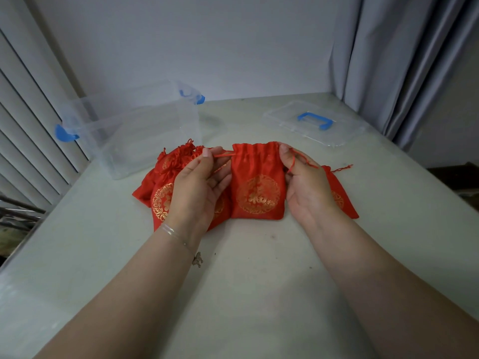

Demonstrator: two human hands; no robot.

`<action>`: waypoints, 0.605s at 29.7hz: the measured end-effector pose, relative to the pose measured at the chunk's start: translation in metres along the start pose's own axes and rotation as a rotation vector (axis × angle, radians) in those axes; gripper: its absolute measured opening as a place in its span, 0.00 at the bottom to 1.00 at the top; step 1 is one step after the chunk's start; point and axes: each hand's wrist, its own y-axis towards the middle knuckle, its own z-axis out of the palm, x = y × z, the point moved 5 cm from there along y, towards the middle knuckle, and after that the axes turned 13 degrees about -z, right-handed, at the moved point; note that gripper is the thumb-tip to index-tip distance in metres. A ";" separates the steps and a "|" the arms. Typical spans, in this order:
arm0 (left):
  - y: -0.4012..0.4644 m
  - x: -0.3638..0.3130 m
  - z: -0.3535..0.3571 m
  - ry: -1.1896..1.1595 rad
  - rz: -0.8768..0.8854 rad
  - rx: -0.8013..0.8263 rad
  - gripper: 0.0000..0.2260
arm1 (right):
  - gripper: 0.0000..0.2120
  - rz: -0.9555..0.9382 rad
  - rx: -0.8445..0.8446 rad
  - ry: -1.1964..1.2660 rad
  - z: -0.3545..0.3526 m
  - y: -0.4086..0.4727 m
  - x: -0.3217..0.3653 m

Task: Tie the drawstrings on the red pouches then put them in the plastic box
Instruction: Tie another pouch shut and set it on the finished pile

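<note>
Between the two hands, near the middle of the table (246, 268), a red pouch (258, 182) stands up with its gold circle facing the camera. Left fingers (207, 152) pinch the red string (224, 155) at the pouch's 9 o'clock side and hold it out straight. Right fingers (285, 154) curl on the top corner at 3 o'clock — a loose string (294, 161) hangs over them. Both palms face up a little. The left hand (197, 187) has a thin bracelet (172, 233) on its wrist. More red pouches (166, 177) lie in a heap at 9 o'clock, one more pouch (338, 195) at 3 o'clock behind the right hand (307, 187). The clear plastic box (137, 130) sits at 10 o'clock — nothing shows inside. Its lid (313, 123) lies at 1 o'clock.
</note>
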 end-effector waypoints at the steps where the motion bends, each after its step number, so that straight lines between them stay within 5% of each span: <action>1: 0.000 0.000 -0.001 0.002 0.003 -0.007 0.12 | 0.07 0.007 -0.015 0.017 -0.001 0.000 -0.001; 12: -0.001 -0.012 -0.009 0.419 0.182 -0.281 0.17 | 0.06 -0.075 -0.081 0.059 -0.016 0.012 0.014; 18: -0.003 -0.013 0.002 0.199 0.177 -0.055 0.18 | 0.10 -0.223 -0.056 0.057 -0.009 0.013 0.030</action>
